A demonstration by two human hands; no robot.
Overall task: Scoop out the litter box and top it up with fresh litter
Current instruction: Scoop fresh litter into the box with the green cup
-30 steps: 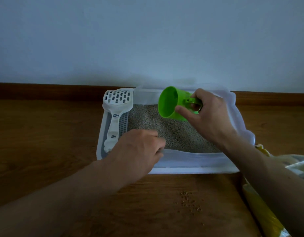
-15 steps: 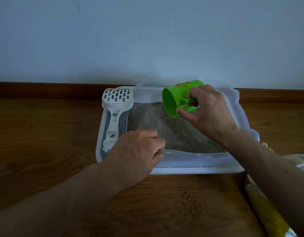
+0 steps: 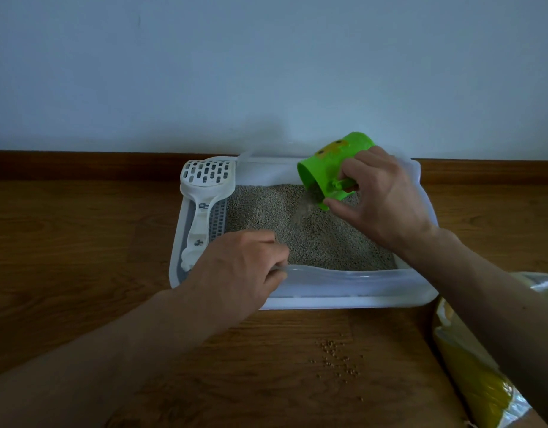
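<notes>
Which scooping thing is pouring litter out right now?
The green cup, tipped in the right hand; the white slotted scoop just lies on the box's left edge.

My head view is dim and cool, with a blue-grey cast over the wall (image 3: 266, 63) and no single lamp or window I can pick out. The light is soft and even, so shadows are faint: a weak smudge on the wall behind the litter box (image 3: 353, 299) and some darkening under my forearms. The wood floor (image 3: 69, 248) reads dark and murky, worst at the lower corners. I see no glare, only a mild sheen on the yellow bag (image 3: 479, 393). The falling litter (image 3: 302, 211) streaks with motion blur. The skirting board (image 3: 81, 165) bows slightly from the wide lens.
</notes>
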